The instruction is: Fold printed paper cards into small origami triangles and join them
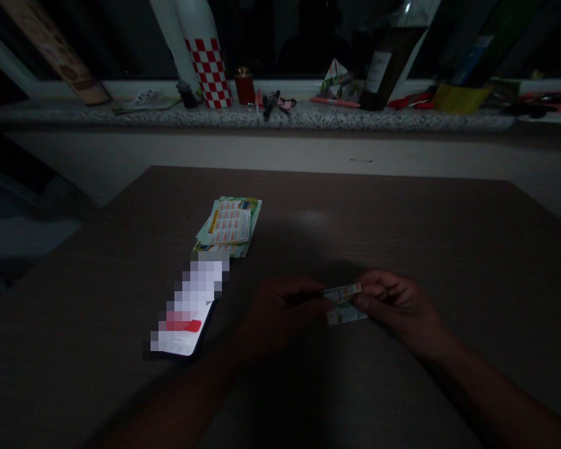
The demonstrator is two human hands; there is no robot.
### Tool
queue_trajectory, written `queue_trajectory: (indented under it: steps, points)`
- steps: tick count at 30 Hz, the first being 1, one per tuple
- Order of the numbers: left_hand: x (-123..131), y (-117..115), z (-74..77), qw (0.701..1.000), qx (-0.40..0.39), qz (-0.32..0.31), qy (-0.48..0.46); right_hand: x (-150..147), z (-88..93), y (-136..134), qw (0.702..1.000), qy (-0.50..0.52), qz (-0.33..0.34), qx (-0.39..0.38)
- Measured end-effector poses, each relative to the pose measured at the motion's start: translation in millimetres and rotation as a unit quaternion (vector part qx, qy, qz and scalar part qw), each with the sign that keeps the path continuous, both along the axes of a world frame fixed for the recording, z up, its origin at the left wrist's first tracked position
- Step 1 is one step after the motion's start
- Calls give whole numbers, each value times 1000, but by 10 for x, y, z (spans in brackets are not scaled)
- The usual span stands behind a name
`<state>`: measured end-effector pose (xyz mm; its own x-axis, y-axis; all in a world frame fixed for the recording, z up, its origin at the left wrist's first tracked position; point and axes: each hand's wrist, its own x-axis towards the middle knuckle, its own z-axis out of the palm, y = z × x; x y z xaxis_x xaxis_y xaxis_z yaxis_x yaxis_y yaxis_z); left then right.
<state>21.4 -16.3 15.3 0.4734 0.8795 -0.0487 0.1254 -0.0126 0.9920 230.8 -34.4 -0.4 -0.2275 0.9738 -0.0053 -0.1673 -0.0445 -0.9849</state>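
Note:
In dim light, both my hands hold one small printed paper card (345, 303) just above the brown table (402, 224). My left hand (280, 312) pinches the card's left edge with its fingers curled. My right hand (395, 305) pinches the right edge between thumb and fingers. The card looks folded or bent, orange print on top and pale green below. A stack of similar green and orange cards (229, 226) lies on the table, farther away and to the left of my hands.
A lit phone (187, 312) lies face up left of my left hand. Behind the table runs a speckled stone sill (121, 115) with a red-checked white cylinder (208, 62), a red jar (245, 86), a dark bottle (386, 68) and small clutter.

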Motion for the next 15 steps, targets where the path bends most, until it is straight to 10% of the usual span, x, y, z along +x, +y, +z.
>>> queue_trajectory:
  steps: [9,15]
  points:
    - [15,6,-30,999,-35,-10,-33,18,18,-21,996,-25,80,27]
    - [4,-24,-16,989,106,-11,101,-58,8,-74,990,-129,34,45]
